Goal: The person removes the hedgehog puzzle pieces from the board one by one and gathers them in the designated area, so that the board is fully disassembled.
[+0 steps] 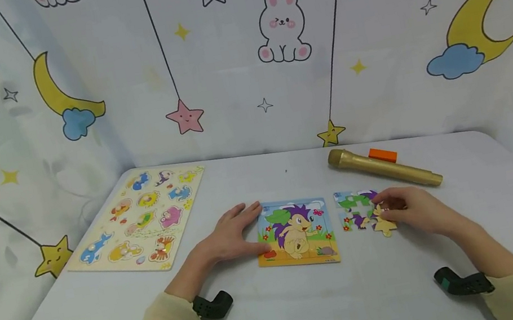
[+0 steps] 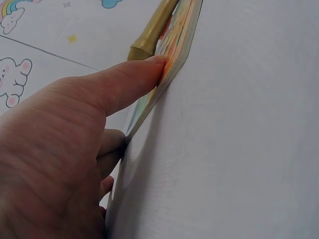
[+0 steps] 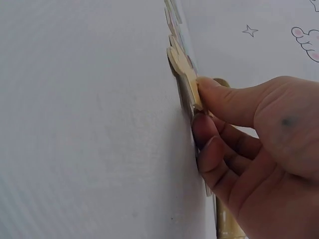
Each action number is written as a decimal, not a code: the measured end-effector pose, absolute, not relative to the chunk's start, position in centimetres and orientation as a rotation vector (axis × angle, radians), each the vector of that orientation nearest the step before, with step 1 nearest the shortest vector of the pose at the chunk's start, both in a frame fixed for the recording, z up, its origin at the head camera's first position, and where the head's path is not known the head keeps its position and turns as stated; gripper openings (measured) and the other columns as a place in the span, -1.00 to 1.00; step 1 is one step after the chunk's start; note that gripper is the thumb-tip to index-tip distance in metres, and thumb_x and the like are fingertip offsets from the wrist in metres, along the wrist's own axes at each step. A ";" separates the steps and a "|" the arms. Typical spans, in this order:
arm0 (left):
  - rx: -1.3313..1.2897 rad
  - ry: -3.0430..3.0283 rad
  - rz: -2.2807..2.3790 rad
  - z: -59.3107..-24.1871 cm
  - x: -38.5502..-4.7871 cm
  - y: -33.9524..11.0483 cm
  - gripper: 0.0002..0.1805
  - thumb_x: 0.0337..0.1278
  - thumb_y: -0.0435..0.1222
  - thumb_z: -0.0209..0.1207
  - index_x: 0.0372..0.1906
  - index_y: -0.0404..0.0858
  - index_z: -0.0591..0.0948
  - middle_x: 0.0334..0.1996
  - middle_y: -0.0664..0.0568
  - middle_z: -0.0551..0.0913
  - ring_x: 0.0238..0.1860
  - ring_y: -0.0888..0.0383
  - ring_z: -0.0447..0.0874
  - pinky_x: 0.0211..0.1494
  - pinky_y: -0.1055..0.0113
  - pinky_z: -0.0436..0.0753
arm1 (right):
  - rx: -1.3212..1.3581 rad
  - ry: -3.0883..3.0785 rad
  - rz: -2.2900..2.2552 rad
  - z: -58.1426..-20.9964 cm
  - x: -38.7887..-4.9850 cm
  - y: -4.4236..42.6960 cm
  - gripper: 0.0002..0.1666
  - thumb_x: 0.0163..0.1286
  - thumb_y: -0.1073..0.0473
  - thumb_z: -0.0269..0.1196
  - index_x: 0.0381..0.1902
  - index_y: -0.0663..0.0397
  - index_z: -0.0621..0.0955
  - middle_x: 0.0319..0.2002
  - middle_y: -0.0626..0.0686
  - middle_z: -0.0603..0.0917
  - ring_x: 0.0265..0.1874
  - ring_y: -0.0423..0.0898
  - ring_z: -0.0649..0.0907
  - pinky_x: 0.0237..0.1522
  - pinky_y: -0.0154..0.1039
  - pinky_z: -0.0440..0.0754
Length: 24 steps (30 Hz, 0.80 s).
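A square board (image 1: 295, 233) with a purple-haired hedgehog picture lies flat in the middle of the table. Along its left side rests my left hand (image 1: 229, 238), fingers extended at the upper corner. In the left wrist view the thumb (image 2: 142, 77) lies on the board's edge. To the right, several jigsaw pieces (image 1: 353, 202) are partly joined, with gaps between some. My right hand (image 1: 416, 208) pinches a yellow puzzle piece (image 1: 383, 227) at that group's lower right. Thumb and fingers grip this puzzle piece (image 3: 184, 67) close to the tabletop in the right wrist view.
Behind the right hand lies a gold microphone-shaped stick (image 1: 384, 167), with an orange block (image 1: 383, 155) just beyond it. A larger board (image 1: 140, 220) of sea-animal shapes lies at the back left. Patterned cloth (image 1: 229, 62) hangs behind the white table (image 1: 314, 310).
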<state>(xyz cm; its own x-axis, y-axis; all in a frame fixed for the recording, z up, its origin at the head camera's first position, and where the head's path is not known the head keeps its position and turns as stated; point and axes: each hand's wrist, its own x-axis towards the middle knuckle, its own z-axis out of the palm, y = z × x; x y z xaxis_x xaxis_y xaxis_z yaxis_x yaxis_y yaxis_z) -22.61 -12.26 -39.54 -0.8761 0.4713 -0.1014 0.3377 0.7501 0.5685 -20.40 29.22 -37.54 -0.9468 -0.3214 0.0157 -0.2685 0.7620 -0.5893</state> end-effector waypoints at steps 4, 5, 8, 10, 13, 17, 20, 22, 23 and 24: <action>0.635 2.718 0.803 -39.5 -22.5 -12.2 0.03 0.04 0.14 0.35 0.60 -0.02 0.19 0.60 0.02 0.07 0.59 -0.10 -0.17 0.49 -0.27 0.05 | -0.474 2.896 -0.917 -37.6 -20.3 29.0 -0.67 0.40 0.22 0.34 0.08 0.22 0.65 -0.24 -0.05 0.62 -0.24 -0.08 0.56 -0.26 -0.26 0.58; 0.634 2.720 0.801 -39.5 -22.5 -12.2 0.03 0.04 0.14 0.35 0.60 -0.02 0.19 0.60 0.02 0.08 0.59 -0.10 -0.17 0.48 -0.26 0.05 | -0.475 2.904 -0.910 -37.7 -20.3 28.9 -0.68 0.40 0.23 0.34 0.07 0.21 0.65 -0.25 -0.05 0.62 -0.24 -0.08 0.57 -0.25 -0.24 0.58; 0.626 2.723 0.795 -39.6 -22.6 -12.2 0.03 0.04 0.14 0.35 0.60 -0.01 0.19 0.60 0.01 0.07 0.59 -0.10 -0.17 0.48 -0.26 0.06 | -0.485 2.926 -0.896 -37.7 -20.4 28.8 -0.70 0.38 0.23 0.35 0.04 0.21 0.65 -0.23 -0.04 0.64 -0.24 -0.08 0.58 -0.22 -0.19 0.60; 0.624 2.723 0.793 -39.6 -22.6 -12.2 0.03 0.04 0.15 0.35 0.60 -0.01 0.19 0.60 0.00 0.07 0.59 -0.10 -0.17 0.48 -0.26 0.06 | -0.486 2.943 -0.888 -37.8 -20.4 28.8 -0.71 0.37 0.20 0.36 0.01 0.20 0.66 -0.22 -0.03 0.66 -0.25 -0.08 0.58 -0.21 -0.17 0.60; 0.626 2.725 0.793 -39.6 -22.6 -12.2 0.03 0.04 0.15 0.35 0.60 -0.01 0.19 0.60 0.00 0.07 0.59 -0.10 -0.17 0.48 -0.26 0.07 | -0.475 2.951 -0.883 -37.9 -20.5 28.7 -0.70 0.36 0.18 0.38 -0.02 0.21 0.66 -0.22 -0.03 0.66 -0.25 -0.07 0.56 -0.23 -0.20 0.59; 0.629 2.726 0.798 -39.5 -22.6 -12.2 0.03 0.03 0.15 0.35 0.60 -0.01 0.19 0.60 0.00 0.08 0.59 -0.10 -0.16 0.48 -0.27 0.07 | -0.451 2.936 -0.865 -37.7 -20.3 28.6 -0.68 0.37 0.15 0.38 -0.01 0.23 0.65 -0.26 -0.04 0.63 -0.28 -0.08 0.54 -0.28 -0.23 0.56; 0.630 2.724 0.803 -39.5 -22.6 -12.2 0.03 0.04 0.15 0.35 0.60 -0.02 0.20 0.59 -0.01 0.08 0.58 -0.11 -0.16 0.48 -0.27 0.08 | -0.432 2.926 -0.840 -37.6 -20.3 28.6 -0.67 0.37 0.13 0.38 -0.04 0.24 0.64 -0.28 -0.04 0.62 -0.29 -0.07 0.54 -0.28 -0.19 0.56; 0.629 2.721 0.805 -39.5 -22.5 -12.2 0.03 0.04 0.14 0.36 0.60 -0.02 0.20 0.59 -0.01 0.08 0.58 -0.11 -0.16 0.48 -0.27 0.08 | -0.414 2.922 -0.829 -37.5 -20.2 28.6 -0.67 0.37 0.12 0.38 -0.07 0.26 0.62 -0.29 -0.03 0.61 -0.29 -0.06 0.54 -0.28 -0.16 0.57; 0.627 2.719 0.807 -39.5 -22.5 -12.2 0.03 0.04 0.14 0.36 0.60 -0.02 0.20 0.60 -0.01 0.08 0.58 -0.11 -0.16 0.48 -0.27 0.08 | -0.406 2.921 -0.825 -37.4 -20.2 28.6 -0.67 0.37 0.11 0.38 -0.08 0.26 0.61 -0.30 -0.02 0.61 -0.29 -0.06 0.54 -0.27 -0.15 0.57; 0.627 2.717 0.807 -39.4 -22.5 -12.2 0.03 0.04 0.14 0.36 0.60 -0.02 0.19 0.60 -0.01 0.08 0.59 -0.11 -0.16 0.48 -0.27 0.07 | -0.397 2.921 -0.822 -37.4 -20.2 28.6 -0.67 0.37 0.12 0.38 -0.09 0.27 0.61 -0.30 -0.02 0.61 -0.29 -0.06 0.54 -0.26 -0.14 0.58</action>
<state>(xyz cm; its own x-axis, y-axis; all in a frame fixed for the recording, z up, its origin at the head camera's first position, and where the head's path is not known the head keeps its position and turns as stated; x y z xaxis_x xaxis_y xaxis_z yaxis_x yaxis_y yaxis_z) -22.45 -12.15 -39.43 -0.8796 0.4643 -0.1033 0.3326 0.7556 0.5643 -20.23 28.64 -37.38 -0.9631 -0.2692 -0.0078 -0.2255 0.8222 -0.5227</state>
